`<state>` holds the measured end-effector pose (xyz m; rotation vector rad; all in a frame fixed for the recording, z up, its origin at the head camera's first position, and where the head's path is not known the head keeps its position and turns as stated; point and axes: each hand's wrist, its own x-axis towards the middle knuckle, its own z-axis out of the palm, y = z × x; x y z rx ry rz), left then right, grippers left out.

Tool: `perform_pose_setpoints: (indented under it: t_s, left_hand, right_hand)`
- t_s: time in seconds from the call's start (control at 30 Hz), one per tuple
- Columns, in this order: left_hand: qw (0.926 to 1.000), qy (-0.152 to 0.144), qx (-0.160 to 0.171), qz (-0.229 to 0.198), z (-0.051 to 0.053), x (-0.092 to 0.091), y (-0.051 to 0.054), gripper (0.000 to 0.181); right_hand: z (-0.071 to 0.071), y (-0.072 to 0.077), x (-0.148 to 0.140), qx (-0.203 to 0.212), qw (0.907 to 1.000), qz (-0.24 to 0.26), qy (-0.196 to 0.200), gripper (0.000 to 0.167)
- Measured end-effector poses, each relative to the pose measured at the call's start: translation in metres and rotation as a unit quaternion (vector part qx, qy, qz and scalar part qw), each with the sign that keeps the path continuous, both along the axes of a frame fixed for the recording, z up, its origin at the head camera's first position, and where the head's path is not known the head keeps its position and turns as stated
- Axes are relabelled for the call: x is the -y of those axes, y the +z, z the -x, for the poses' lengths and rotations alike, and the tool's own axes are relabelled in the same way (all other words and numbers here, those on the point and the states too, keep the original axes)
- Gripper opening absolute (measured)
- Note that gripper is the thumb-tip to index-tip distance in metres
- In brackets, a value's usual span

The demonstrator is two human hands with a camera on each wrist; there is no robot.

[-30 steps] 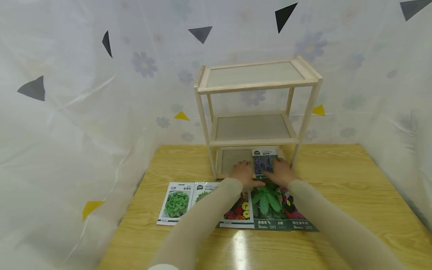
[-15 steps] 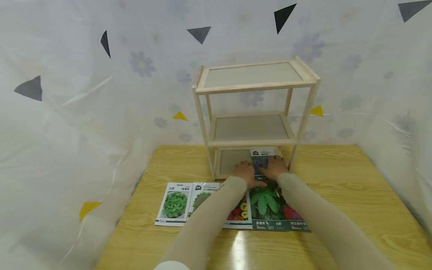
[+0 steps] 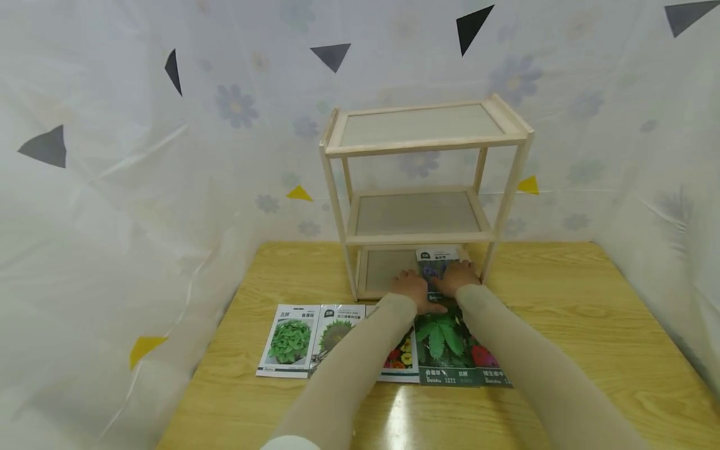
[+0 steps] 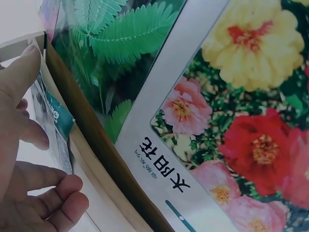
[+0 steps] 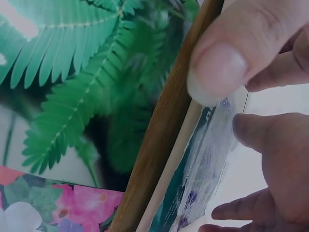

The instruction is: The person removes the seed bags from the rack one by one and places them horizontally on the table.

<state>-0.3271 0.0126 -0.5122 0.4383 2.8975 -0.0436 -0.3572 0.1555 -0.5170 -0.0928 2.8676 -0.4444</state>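
A seed packet with purple flowers (image 3: 430, 269) lies on the right part of the rack's bottom shelf (image 3: 379, 275). My left hand (image 3: 412, 290) is at the packet's left edge; the left wrist view shows its thumb near the packet's green lower corner (image 4: 62, 118) and its fingers loosely bent. Over the packet's right part my right hand (image 3: 458, 278) rests with fingers spread, covering much of the picture. The right wrist view shows the packet (image 5: 193, 193) lying flat beneath that hand, with the thumb near the shelf's front edge. Neither hand visibly grips it.
In front of the wooden rack (image 3: 422, 239), several packets lie in a row on the table (image 3: 562, 300): green-leaf (image 3: 289, 340), sunflower (image 3: 336, 334), mixed-flower (image 3: 406, 356), fern-leaf (image 3: 444, 350) and pink-flower (image 3: 485, 357). My forearms pass over some. Two upper shelves overhang the hands.
My hands have drawn slightly closer together, the left moving right and the right moving left over the packet. The packet shows little shift on the shelf.
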Motion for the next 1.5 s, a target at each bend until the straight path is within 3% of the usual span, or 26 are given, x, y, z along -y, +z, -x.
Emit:
perform_pose_setpoints:
  t_s: [0.17, 0.37, 0.53, 0.83, 1.1, 1.3, 1.5]
  left_hand:
    - [1.0, 0.003, -0.001, 0.001, 0.004, 0.0, -0.006, 0.1]
    - [0.9999, 0.007, -0.011, 0.003, 0.005, 0.003, -0.011, 0.1]
    - [0.9998, 0.013, -0.006, 0.016, 0.004, 0.002, -0.008, 0.102]
    - [0.9994, 0.006, -0.014, 0.03, -0.002, -0.001, -0.006, 0.088]
    - [0.9984, -0.001, -0.045, 0.035, 0.002, 0.001, -0.017, 0.07]
    - [0.9983, 0.006, -0.051, 0.027, 0.005, 0.001, -0.023, 0.069]
    - [0.998, 0.004, -0.059, 0.022, 0.002, 0.003, -0.022, 0.066]
  right_hand:
    - [-0.003, 0.005, 0.003, -0.003, 0.9999, -0.013, -0.003, 0.088]
    - [-0.001, -0.001, 0.003, -0.023, 0.9992, -0.031, 0.009, 0.087]
    - [0.001, -0.005, 0.001, -0.03, 0.9983, -0.044, 0.022, 0.085]
    - [0.001, -0.008, 0.0, -0.039, 0.9988, -0.026, 0.012, 0.087]
    - [-0.002, -0.005, 0.006, -0.061, 0.998, 0.002, -0.018, 0.085]
    - [-0.003, -0.006, 0.008, -0.056, 0.9979, 0.017, -0.027, 0.084]
    - [-0.002, -0.007, 0.009, -0.048, 0.9976, 0.026, -0.043, 0.08]
